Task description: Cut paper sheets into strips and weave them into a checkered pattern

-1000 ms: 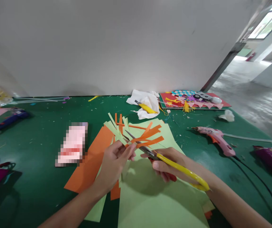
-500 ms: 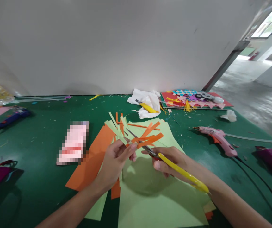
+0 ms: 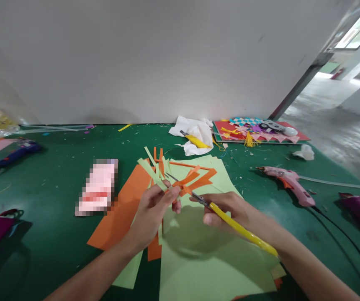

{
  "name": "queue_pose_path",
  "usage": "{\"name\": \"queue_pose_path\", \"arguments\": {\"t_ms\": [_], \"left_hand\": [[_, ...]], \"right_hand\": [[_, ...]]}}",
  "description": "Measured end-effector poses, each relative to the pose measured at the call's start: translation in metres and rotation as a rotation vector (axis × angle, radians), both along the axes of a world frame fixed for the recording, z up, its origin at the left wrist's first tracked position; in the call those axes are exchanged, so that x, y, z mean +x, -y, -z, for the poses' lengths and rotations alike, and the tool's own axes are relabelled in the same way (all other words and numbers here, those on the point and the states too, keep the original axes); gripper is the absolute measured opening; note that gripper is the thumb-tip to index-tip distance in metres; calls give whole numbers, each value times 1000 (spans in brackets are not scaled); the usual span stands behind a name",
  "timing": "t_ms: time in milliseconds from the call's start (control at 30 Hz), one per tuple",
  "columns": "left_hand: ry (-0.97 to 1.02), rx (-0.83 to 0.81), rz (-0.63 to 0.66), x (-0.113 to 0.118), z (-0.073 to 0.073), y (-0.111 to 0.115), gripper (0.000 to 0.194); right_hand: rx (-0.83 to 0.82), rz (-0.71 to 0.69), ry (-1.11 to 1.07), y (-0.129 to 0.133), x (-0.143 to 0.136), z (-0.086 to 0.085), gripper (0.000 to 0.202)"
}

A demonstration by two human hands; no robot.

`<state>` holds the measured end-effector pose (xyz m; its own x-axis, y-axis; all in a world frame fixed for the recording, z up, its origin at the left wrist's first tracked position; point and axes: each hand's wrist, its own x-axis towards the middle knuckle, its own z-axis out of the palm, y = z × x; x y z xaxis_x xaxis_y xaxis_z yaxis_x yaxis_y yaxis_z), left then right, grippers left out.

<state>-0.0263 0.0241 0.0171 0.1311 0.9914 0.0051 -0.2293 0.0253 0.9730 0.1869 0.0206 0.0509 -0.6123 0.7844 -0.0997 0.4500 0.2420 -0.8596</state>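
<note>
Orange paper strips [image 3: 200, 179] and pale green paper strips [image 3: 153, 172] cross one another, pinched in my left hand [image 3: 156, 205]. My right hand [image 3: 227, 211] is wrapped round a pair of yellow-handled scissors [image 3: 243, 229]. Their blades lie among the orange strips, pointing up and left, partly hidden by the paper; I cannot tell how wide they stand apart. Under both hands lie large pale green sheets [image 3: 199, 267]. An orange sheet [image 3: 117, 213] pokes out on the left.
A pink glue gun [image 3: 289, 182] with a black cord lies at right. Behind, a yellow utility knife [image 3: 197, 141] rests on white tissue [image 3: 183, 125]. At left are a blurred pink rectangle [image 3: 100, 184] and a blue tool [image 3: 18, 154]. A wall [image 3: 155, 62] borders the green table [image 3: 54, 234].
The orange strips have shifted slightly within my left fingers, and their loose ends lie differently around the blades. My right hand keeps its hold on the scissors, nearly in place.
</note>
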Motion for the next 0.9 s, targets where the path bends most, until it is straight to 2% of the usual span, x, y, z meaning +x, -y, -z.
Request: {"name": "queue_pose_path", "arguments": {"t_ms": [167, 300, 400, 633, 900], "left_hand": [[-73, -21, -11, 1, -6, 2, 26], [-152, 18, -58, 1, -12, 5, 22], [-171, 31, -3, 1, -16, 5, 27], [-215, 26, 34, 5, -12, 3, 33], [-276, -32, 31, 3, -14, 5, 28]], "right_hand": [[-66, -4, -14, 2, -2, 1, 34], [-110, -5, -18, 3, -1, 1, 34], [-115, 14, -10, 4, -2, 1, 34], [-145, 28, -48, 1, -2, 7, 34], [-171, 36, -46, 1, 0, 11, 36]]}}
